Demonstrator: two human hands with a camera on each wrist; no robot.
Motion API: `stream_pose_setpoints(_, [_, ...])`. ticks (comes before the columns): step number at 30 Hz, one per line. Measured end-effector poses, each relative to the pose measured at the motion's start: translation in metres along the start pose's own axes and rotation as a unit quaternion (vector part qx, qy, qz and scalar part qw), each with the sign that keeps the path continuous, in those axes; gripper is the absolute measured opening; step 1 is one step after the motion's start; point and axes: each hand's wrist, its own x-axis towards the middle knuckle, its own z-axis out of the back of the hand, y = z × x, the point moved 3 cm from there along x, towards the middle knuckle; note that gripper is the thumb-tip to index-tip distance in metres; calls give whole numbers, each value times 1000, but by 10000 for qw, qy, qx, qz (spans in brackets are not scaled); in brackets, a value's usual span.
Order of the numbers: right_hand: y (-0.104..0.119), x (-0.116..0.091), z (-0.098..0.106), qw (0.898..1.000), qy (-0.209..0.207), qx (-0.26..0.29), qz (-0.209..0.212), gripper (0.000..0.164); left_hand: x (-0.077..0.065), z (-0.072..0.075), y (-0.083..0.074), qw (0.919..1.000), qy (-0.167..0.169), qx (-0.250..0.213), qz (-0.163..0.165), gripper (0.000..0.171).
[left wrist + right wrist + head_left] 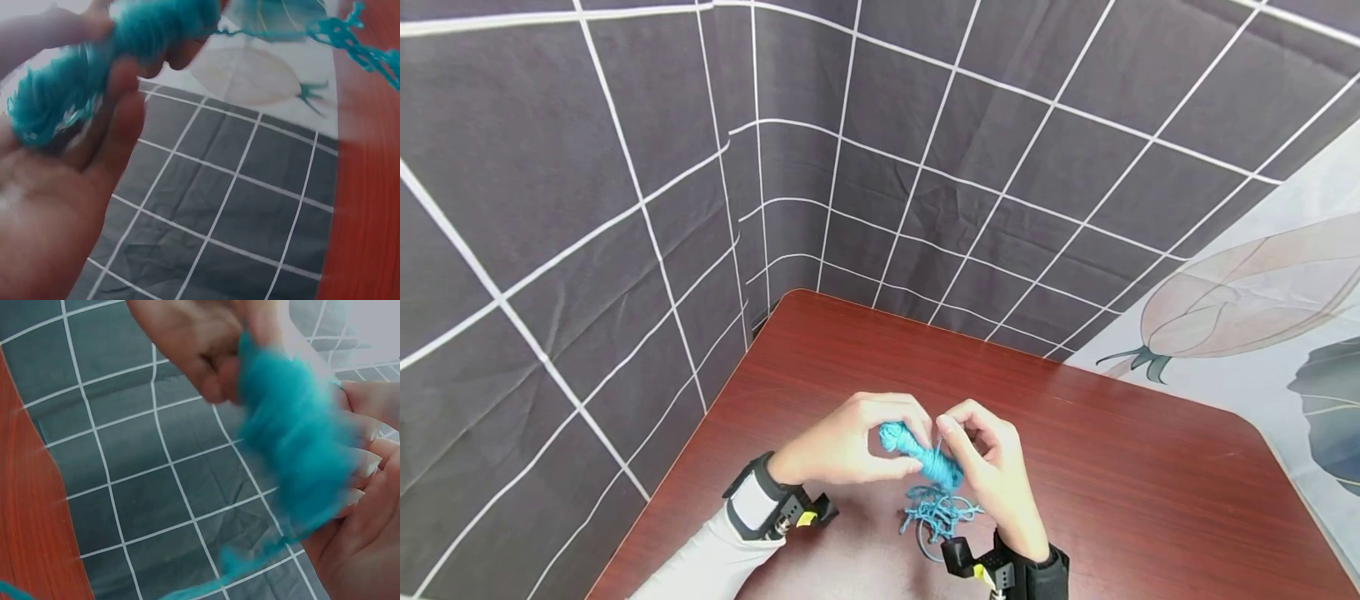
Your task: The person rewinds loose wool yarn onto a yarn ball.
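A bright blue bundle of wound yarn (pixel 943 468) is held between the thumb and fingers of my left hand (pixel 857 437). It is narrow in the middle and fuller at both ends, as the left wrist view shows of the yarn bundle (pixel 165 25). My right hand (pixel 1000 467) is at its right side, thumb and forefinger pinching a thin strand close to the left fingertips. In the right wrist view the yarn bundle (pixel 294 431) is blurred. A loose tangle of the same yarn (pixel 938 512) lies below the hands, and a strand links it to the bundle.
The reddish-brown table (pixel 1120 467) extends under and around the hands. Dark cloth with a white grid (pixel 940 183) hangs behind and to the left. At the right is a pale cloth with a plant print (pixel 1247 308). Each wrist wears a small black camera (pixel 957 557).
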Motion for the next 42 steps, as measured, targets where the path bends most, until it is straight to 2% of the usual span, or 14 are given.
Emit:
stream_pose_setpoints(3, [0,0,0,10000,67,-2,-37,19,-1,2,-2,9972,332,-665,-75,17])
stream_pose_setpoints(5, [-1,0,0,9998,148,-71,-97,20,-1,3,-2,9931,337,-1119,-134,19])
stream_pose_setpoints(9, [-1,0,-1,9994,330,-93,-103,21,-2,4,4,9827,-215,-1810,-320,23])
stream_pose_setpoints(14, [1,1,-2,9989,323,-284,162,26,-6,1,20,9728,-1100,-2004,-371,27])
stream_pose_setpoints(18, [2,2,-4,9992,329,-204,6,24,-7,2,21,9690,-1629,-1847,-210,27])
stream_pose_setpoints(23, [4,1,-6,9991,344,-108,-236,19,-4,8,9,9639,-2174,-1537,47,27])
stream_pose_setpoints(27, [4,2,-7,9991,379,-99,-138,19,-2,10,3,9639,-2401,-1129,205,26])
stream_pose_setpoints(31, [4,1,-7,9986,486,-63,-208,19,-1,10,3,9669,-2512,-440,131,25])
stream_pose_setpoints(34, [3,1,-7,9982,536,-36,-259,17,-1,8,8,9680,-2487,339,4,23])
stream_pose_setpoints(37, [2,1,-7,9985,520,-14,-171,16,-4,5,18,9696,-2257,947,-40,21])
stream_pose_setpoints(39, [2,1,-7,9989,468,-35,-86,17,-7,2,26,9748,-1978,1032,-1,20])
stream_pose_setpoints(42, [2,1,-6,9992,387,-90,-60,19,-9,0,32,9843,-1534,862,122,20])
